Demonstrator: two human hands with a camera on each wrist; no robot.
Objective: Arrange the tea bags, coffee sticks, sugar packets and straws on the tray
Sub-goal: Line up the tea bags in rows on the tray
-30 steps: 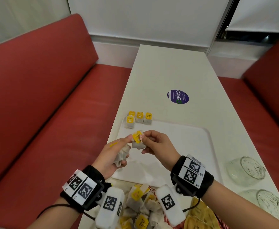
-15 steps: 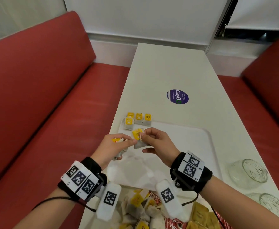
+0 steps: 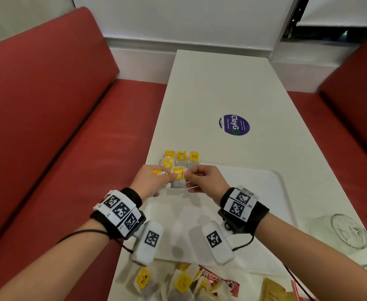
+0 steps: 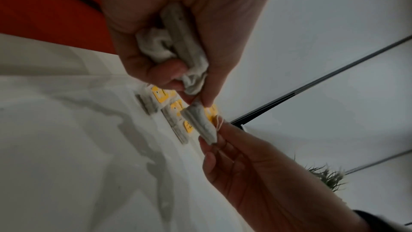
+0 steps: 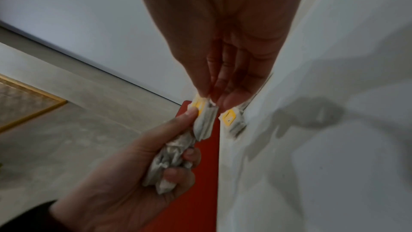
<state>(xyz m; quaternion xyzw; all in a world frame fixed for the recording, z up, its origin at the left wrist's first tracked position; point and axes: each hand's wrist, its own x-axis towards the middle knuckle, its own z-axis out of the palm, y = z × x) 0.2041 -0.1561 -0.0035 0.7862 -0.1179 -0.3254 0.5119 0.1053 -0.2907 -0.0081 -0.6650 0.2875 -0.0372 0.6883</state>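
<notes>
Both hands meet over the far left corner of the white tray [image 3: 271, 192]. My left hand [image 3: 154, 181] grips a crumpled bunch of tea bags [image 4: 178, 47] in its palm and pinches one more tea bag [image 3: 177, 180] by thumb and forefinger. My right hand [image 3: 202, 178] pinches the same yellow-tagged tea bag [image 4: 200, 123] and its string from the other side. Several tea bags with yellow tags [image 3: 179, 158] lie in rows at the tray's far left corner, just beyond the hands. The held bag [image 5: 205, 123] hangs a little above the tray.
A loose pile of tea bags [image 3: 178, 283], a red coffee stick [image 3: 219, 280] and brown sugar packets [image 3: 273, 290] lies at the table's near edge. Two glass vessels [image 3: 341, 233] stand at the right. A round purple sticker [image 3: 234, 125] marks the table. Red benches flank both sides.
Both hands have moved forward together with the tea bag, from mid-tray toward the rows at the far left corner, and lowered it closer to the tray.
</notes>
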